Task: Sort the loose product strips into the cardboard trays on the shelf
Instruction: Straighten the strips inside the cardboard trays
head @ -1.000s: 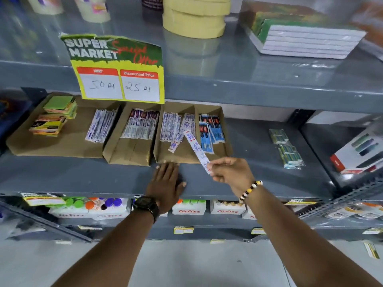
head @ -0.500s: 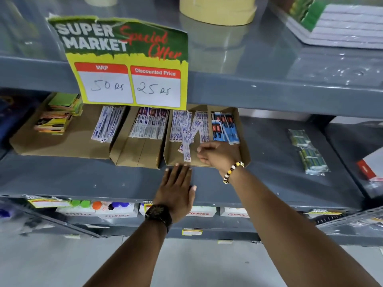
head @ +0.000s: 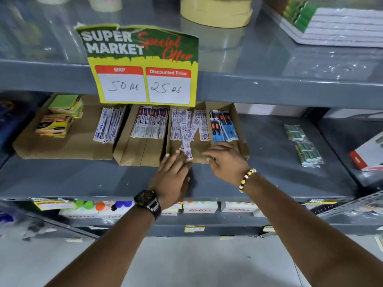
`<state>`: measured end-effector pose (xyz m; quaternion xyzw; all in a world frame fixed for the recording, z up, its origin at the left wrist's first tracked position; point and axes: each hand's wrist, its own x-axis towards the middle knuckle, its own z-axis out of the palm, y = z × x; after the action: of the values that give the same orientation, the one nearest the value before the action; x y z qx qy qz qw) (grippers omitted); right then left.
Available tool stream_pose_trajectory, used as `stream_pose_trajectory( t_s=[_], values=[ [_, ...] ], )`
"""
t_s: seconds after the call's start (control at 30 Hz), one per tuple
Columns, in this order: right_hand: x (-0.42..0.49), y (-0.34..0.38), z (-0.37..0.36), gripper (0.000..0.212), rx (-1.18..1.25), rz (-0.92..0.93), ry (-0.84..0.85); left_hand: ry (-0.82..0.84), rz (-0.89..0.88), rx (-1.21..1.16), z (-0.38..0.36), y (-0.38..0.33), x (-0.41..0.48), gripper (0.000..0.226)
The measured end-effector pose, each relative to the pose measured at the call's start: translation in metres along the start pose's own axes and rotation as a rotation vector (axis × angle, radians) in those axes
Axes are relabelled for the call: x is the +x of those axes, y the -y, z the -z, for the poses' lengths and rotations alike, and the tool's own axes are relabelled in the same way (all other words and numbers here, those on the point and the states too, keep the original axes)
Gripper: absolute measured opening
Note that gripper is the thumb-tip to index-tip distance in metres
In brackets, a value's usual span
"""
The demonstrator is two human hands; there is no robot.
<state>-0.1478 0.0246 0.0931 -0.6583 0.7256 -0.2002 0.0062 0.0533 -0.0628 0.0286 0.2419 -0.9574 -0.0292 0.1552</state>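
Three cardboard trays stand side by side on the grey middle shelf. The right tray [head: 244,146] holds white-and-blue strips [head: 187,125] in its left half and blue packets [head: 222,129] in its right half. A few loose white strips [head: 186,139] lie crooked across the left half, reaching the front lip. My left hand [head: 173,175] lies flat on the shelf with its fingertips at that lip, touching the lowest strip's end. My right hand [head: 224,160] hovers over the tray's front edge, fingers spread, nothing in it.
The middle tray [head: 132,154] holds purple-and-white strips [head: 151,125]. The left tray [head: 62,150] holds blue-white strips [head: 108,125] and stacked sticky notes [head: 60,117]. A yellow price sign [head: 143,67] hangs above. Green packets [head: 304,146] lie on the shelf at right, a red-white box [head: 366,156] beyond.
My right hand carried a white strip into the right tray, let it go and drew back to the front edge. My left hand slid forward to the tray lip.
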Motion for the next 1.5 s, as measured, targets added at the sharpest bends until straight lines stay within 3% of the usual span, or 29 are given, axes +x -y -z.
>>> stream_pose_trajectory(
  t_s=[0.1,0.17,0.3,0.4,0.57,0.77,0.87,1.07,1.4,1.5],
  values=[
    [0.011,0.006,-0.006,0.037,-0.169,0.103,0.189,0.085,-0.036,0.123,0.025,0.016,0.014,0.051],
    [0.021,0.013,-0.007,0.043,-0.245,0.106,0.327,0.264,-0.098,0.238,0.034,0.017,0.024,0.055],
    [0.055,0.011,-0.008,0.049,-0.283,0.043,0.442,0.512,-0.199,0.364,0.021,0.016,0.044,0.065],
    [0.077,0.004,-0.007,0.040,-0.383,0.056,0.515,0.507,-0.155,0.417,0.014,0.011,0.051,0.066],
    [0.102,-0.003,-0.017,0.048,-0.381,0.049,0.637,0.470,-0.092,0.425,0.021,0.012,0.063,0.073],
    [0.112,0.054,0.067,0.043,-0.424,-0.004,0.874,0.527,-0.025,0.455,0.033,0.020,0.070,0.073],
    [0.117,-0.013,-0.003,0.051,-0.498,0.066,0.740,0.552,0.019,0.390,0.034,0.023,0.076,0.069],
    [0.127,-0.040,-0.022,0.052,-0.388,0.076,0.595,0.458,-0.048,0.331,0.028,0.032,0.092,0.055],
    [0.133,-0.052,-0.038,0.049,-0.371,0.042,0.567,0.501,-0.042,0.343,0.012,0.030,0.102,0.056],
    [0.145,-0.074,-0.058,0.042,-0.360,-0.058,0.561,0.535,-0.005,0.379,0.014,0.031,0.108,0.058]
  ],
)
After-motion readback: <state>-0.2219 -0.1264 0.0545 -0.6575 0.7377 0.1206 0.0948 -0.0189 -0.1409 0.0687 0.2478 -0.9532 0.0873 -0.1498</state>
